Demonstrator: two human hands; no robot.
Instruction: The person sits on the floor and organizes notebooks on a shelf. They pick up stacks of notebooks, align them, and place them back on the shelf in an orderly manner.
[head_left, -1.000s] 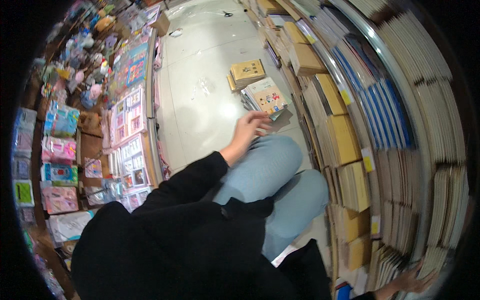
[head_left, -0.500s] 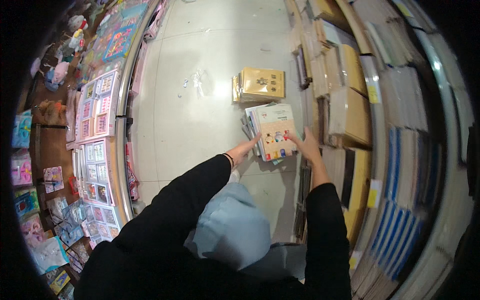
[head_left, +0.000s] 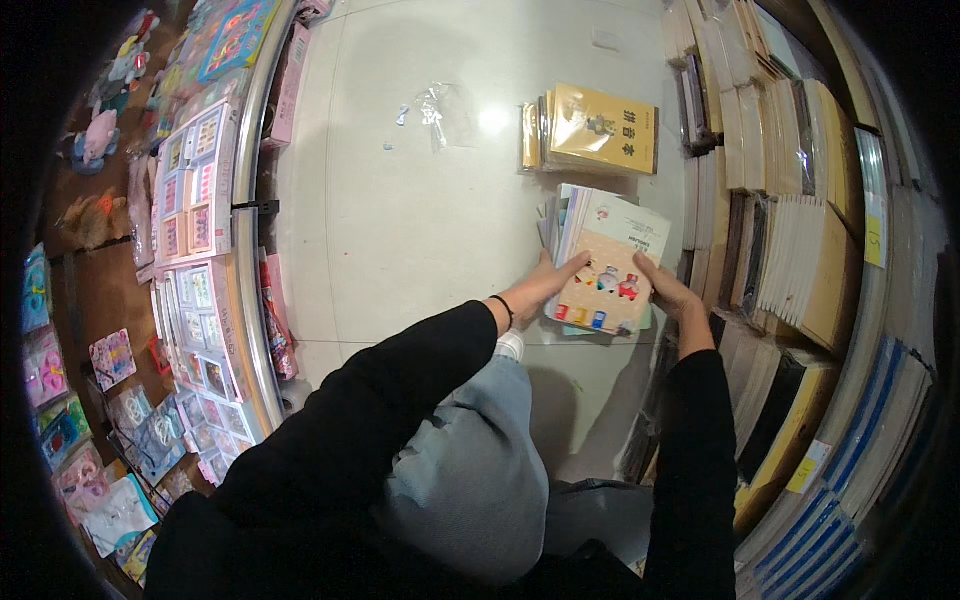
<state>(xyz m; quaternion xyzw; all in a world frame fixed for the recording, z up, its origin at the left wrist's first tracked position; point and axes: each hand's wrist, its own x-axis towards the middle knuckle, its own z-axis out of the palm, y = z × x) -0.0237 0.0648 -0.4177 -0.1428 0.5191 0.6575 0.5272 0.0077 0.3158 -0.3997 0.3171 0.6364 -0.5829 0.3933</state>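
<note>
Low over the floor, a stack of notebooks is gripped between my two hands. The top one has a pale upper part and a peach lower part with small colourful cartoon figures. My left hand holds the left edge, its thumb resting on the cover and its other fingers hidden beside the stack. On the opposite edge, my right hand has its fingers pressed against the cover's side. The stack's pages are slightly fanned, with a green cover peeking out below. Just beyond lies a pile of gold-yellow exercise books in shiny wrapping.
Shelves packed with paper pads and notebooks run along my right. To the left, a display rack holds boxed trinkets and hanging toys. Clear plastic wrapping and small scraps lie on the pale tiled floor.
The view has shifted, so floor and shelves sit differently in it. My right hand's fingers, which were raised beside the stack, now rest against its edge. The stack looks slightly more tilted.
</note>
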